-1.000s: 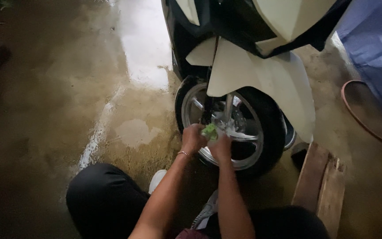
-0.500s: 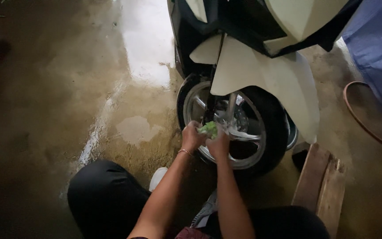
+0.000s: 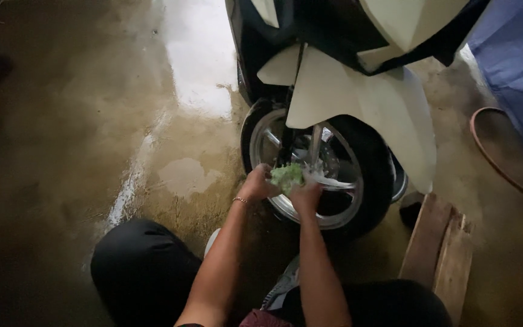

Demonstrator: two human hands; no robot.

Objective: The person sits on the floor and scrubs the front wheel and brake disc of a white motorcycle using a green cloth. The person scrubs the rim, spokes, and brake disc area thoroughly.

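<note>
A white and black scooter stands on a wet concrete floor, its front wheel with silver spokes right in front of me. Both my hands are at the wheel rim. My left hand and my right hand hold a soapy green sponge between them, pressed against the lower left part of the spokes. A thin bracelet sits on my left wrist. My knees in dark trousers are at the bottom of the view.
A wooden plank lies on the floor right of the wheel. A brown hose curves at the right beside a blue tarp. Puddles and a bright wet patch cover the floor to the left.
My hands with the sponge have stayed at the same part of the wheel; the view has shifted slightly.
</note>
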